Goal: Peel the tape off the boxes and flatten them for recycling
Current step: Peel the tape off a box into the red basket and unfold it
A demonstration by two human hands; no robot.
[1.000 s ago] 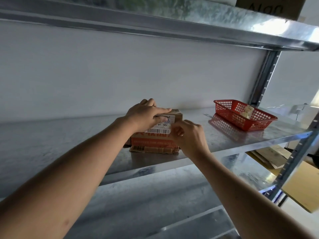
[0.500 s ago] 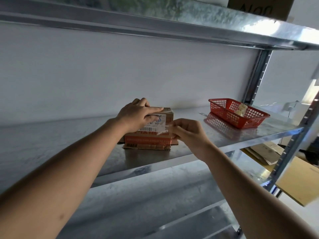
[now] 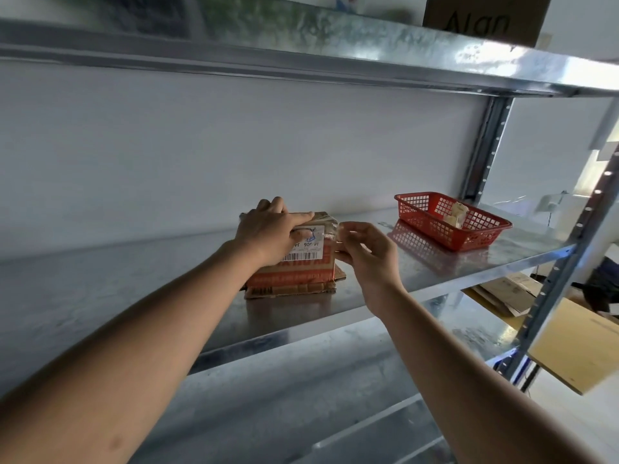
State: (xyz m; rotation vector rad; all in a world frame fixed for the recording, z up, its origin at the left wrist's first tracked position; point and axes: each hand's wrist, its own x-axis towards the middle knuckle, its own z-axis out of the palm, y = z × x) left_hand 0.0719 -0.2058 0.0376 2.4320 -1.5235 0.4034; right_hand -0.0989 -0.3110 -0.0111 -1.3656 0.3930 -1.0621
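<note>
Head view: small cardboard box [image 3: 294,262] sits on the middle metal shelf [image 3: 469,262], near its front edge, resting on a flat scrap of cardboard [image 3: 288,291]. Left hand [image 3: 268,234] lies over the box top, fingers fairly straight and pressing down, thumb on the white shipping label [image 3: 306,247]. Right hand [image 3: 365,251] is just beside the box's right upper corner, thumb and forefinger pinched on what looks like a strip of clear tape [image 3: 330,231] lifting off that corner; the tape is glossy and hard to make out, so how much is free I cannot tell.

Step in hand, as I judge it: peeling tape; flattening not started, box is fully formed.

Doing it well: keep the left palm firmly down so the light box does not slide or tip on the slick metal. Pull the strip low and back along its own length, not straight up, so it comes off whole instead of tearing or ripping the cardboard face. Regrip closer to the box as the free end lengthens.

Red plastic basket [image 3: 452,222] stands well apart to the right, holding some pale crumpled bits, likely a spot for removed tape. More cardboard [image 3: 509,293] lies on a lower level at right.
</note>
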